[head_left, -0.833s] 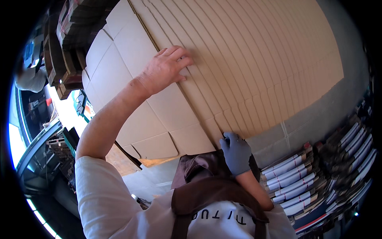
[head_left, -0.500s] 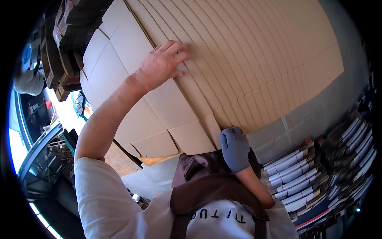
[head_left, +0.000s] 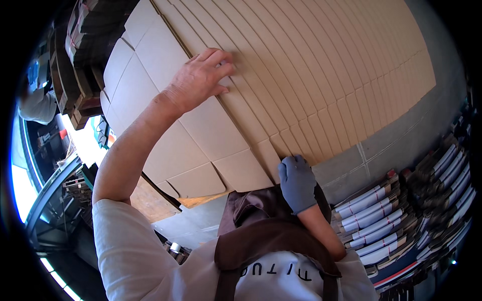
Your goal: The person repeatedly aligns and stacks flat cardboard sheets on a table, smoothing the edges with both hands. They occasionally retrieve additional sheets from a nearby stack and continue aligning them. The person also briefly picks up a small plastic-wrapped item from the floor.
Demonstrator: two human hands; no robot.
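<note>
Cardboard sheets hide fingertips of gloved right hand.

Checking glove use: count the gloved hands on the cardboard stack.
1. The right hand, in a blue glove, grips the lower edge of the flat cardboard sheets. The left hand is bare, pressed flat higher up the stack.

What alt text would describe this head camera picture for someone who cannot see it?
A person's bare left hand presses on a big stack of flattened cardboard sheets, while the right hand, in a blue-grey glove, grips the stack's near edge. Bundled flat cartons lie on the right.
</note>
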